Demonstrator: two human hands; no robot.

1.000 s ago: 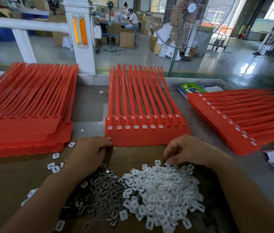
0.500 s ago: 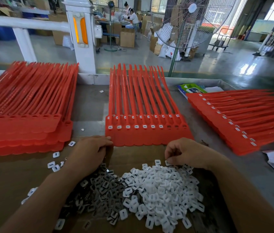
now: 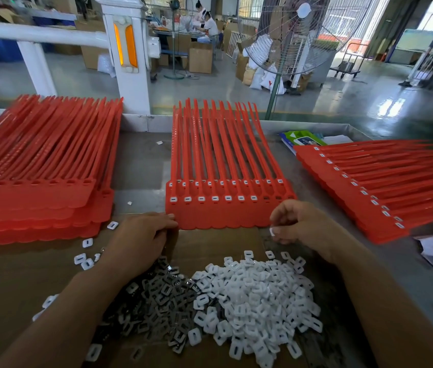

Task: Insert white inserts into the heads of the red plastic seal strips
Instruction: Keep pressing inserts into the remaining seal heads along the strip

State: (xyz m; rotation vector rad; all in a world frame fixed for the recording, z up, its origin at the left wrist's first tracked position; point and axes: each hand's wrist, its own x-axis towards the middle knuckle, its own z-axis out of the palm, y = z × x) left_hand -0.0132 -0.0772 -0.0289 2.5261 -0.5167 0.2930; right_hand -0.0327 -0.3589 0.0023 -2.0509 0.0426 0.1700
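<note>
Working at a warehouse bench point(image 3: 141, 160) — right hand point(image 3: 305, 227) pinches an insert point(image 3: 272, 231), left hand point(image 3: 141, 240) hold unclear.

We count three stacks of red seal strips point(image 3: 37, 205) point(image 3: 226, 213) point(image 3: 369, 200), one heap of white inserts point(image 3: 257, 301), one of grey pieces point(image 3: 154, 306), two hands point(image 3: 141, 240) point(image 3: 308, 229).

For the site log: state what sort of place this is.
Most likely a factory assembly floor: stacks of red seal strips and a heap of white inserts on a metal workbench, with cardboard cartons and an industrial pedestal fan behind.
</note>
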